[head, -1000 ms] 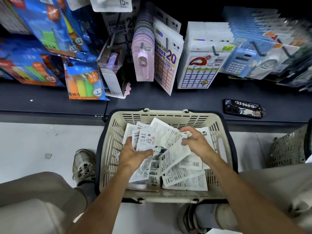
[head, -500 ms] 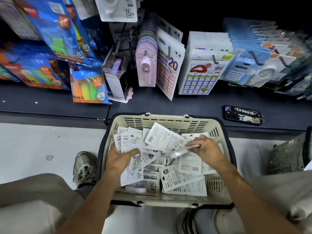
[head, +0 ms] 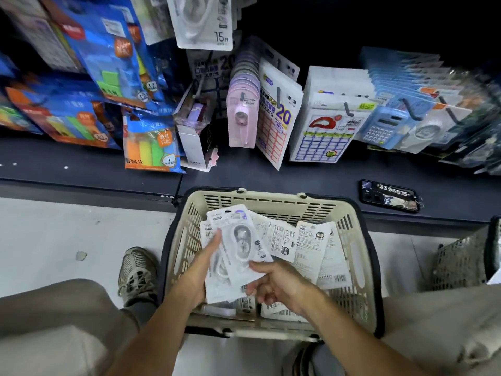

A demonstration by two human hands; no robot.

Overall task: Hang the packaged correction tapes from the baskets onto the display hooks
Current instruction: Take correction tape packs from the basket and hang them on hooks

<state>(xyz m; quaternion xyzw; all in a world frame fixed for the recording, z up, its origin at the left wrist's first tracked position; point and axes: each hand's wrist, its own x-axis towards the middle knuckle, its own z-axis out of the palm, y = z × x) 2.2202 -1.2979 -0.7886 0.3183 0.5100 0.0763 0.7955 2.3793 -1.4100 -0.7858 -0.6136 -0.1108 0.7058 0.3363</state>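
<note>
The left hand grips a small stack of correction tape packs from the left edge, its fingers laid up along the side of the top pack and the palm under the pile. The right hand pinches the lower right corner of the same stack, thumb on the face of the top pack, the other fingers curled underneath. The top pack lies face up and tilted, with a white tape dispenser showing through its clear blister.

The stack is held just above a beige plastic basket with a dark handle. More packs lie loose in it, most of them back side up with printed text and barcodes. The basket stands on a pale floor, between the person's knees. A grey shoe rests on the floor just left of the basket. Part of a second basket shows at the right edge.

Beyond the basket runs a dark shelf, and a phone lies on it to the right. Above the shelf, goods hang on display hooks: blue packs of coloured sticky notes on the left, pink tape dispensers, sheets of label stickers and blue calculators further right. One hanging pack at the top marked 15m appears to be a correction tape, though it is blurred.
</note>
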